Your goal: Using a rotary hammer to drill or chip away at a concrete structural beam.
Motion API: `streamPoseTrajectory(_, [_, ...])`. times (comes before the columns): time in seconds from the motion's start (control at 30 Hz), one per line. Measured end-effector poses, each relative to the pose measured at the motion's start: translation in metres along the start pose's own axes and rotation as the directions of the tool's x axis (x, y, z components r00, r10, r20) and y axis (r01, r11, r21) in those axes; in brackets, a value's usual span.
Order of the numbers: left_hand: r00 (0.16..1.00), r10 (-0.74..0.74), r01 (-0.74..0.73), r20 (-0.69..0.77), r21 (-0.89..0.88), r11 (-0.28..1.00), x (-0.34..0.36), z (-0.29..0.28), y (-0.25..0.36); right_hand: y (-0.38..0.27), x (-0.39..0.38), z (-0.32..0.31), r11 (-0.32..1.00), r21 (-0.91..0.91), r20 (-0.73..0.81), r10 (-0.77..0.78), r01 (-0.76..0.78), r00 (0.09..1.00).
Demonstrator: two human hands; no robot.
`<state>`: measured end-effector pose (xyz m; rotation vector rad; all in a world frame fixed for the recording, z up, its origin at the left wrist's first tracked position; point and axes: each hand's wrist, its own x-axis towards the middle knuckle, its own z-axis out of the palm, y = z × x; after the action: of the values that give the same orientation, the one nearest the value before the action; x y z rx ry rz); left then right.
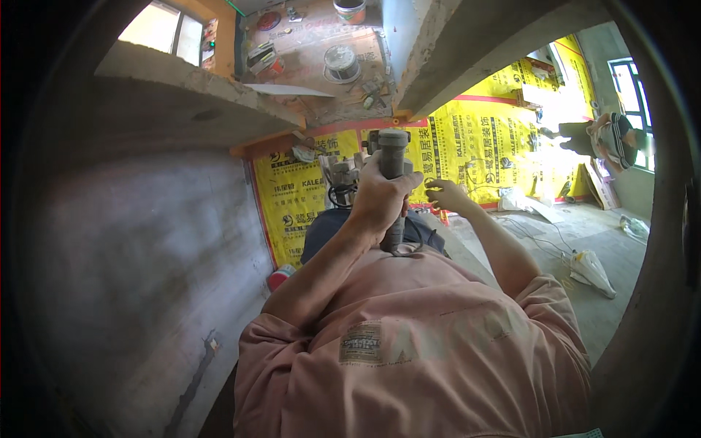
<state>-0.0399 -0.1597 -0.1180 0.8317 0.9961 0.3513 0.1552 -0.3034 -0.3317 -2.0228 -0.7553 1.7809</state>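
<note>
My left hand [381,191] is wrapped round the body of a grey, cylindrical corded power tool [393,155]. The tool stands nearly upright in front of my chest, its lower end close to my pink shirt [431,299]; a dark cable shows beside that end. What kind of power tool it is, I cannot make out. Just right of it, my right hand [447,196] hangs in the air with loosely bent fingers apart and nothing in them. Beyond my left hand, low down, is a cluster of grey and dark equipment [342,175], partly covered by my arm.
Yellow printed sheeting [482,139] covers floor ahead. Bare grey walls [146,219] rise on the left. Past the opening stand a whitish bucket [342,64] and several tools. At right, another person [613,142] bends over; a white plastic bag [591,271] and thin cables lie nearer.
</note>
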Motion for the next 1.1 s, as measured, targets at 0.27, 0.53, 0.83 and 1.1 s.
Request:
streamPoseTrajectory(0.27, [0.997, -0.031, 0.032, 0.07, -0.021, 0.999, -0.008, -0.066, 0.012, 0.111, -0.041, -0.023, 0.915, 0.246, -0.35, 0.391, -0.319, 0.851])
streamPoseTrajectory(0.53, [0.947, -0.092, 0.062, 0.309, 0.106, 0.992, -0.011, -0.173, 0.039, 0.126, -0.052, 0.129, 0.735, 0.642, -0.386, 0.557, -0.219, 0.736])
streamPoseTrajectory(0.83, [0.95, -0.131, 0.039, 0.283, 0.31, 0.95, -0.024, -0.245, 0.061, 0.08, -0.076, 0.289, 0.737, 0.56, -0.32, 0.614, -0.378, 0.721])
streamPoseTrajectory(1.1, [0.931, -0.258, 0.103, 0.259, 0.491, 0.865, -0.029, -0.277, 0.083, 0.081, -0.049, 0.261, 0.779, 0.577, -0.352, 0.51, -0.247, 0.785])
